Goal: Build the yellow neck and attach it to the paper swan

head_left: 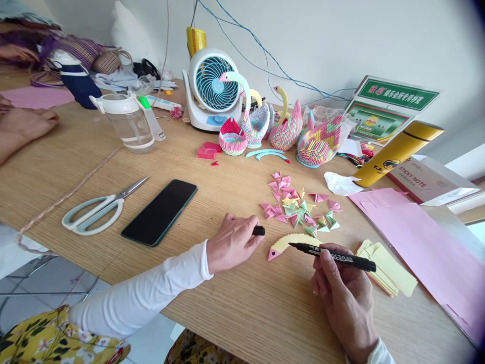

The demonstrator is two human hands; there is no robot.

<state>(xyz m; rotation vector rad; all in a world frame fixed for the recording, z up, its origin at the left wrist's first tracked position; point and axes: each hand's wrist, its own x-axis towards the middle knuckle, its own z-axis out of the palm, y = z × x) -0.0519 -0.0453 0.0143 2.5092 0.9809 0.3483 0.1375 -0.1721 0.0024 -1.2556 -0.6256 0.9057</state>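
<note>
My left hand [235, 242] rests on the table with its fingers closed around a black marker cap [258, 230]. In my right hand [343, 293] is an uncapped black marker [352, 259], its tip pointing left. Below that tip lies a curved neck of folded yellow paper [297, 240] with a pink head [276, 251] that bears a dark eye spot. My right fingers hide part of the neck's far end. Pink, yellow and green folded paper pieces [299, 210] are scattered just beyond it. A stack of yellow paper slips [390, 270] sits right of my right hand.
Scissors [94, 212] and a phone [161, 212] lie to the left. Behind stand a fan [215, 91], several folded-paper swans [320, 141] and a clear jug [131, 124]. At right are pink sheets [413, 242] and a yellow bottle [397, 154]. Another person's hand [28, 121] is at far left.
</note>
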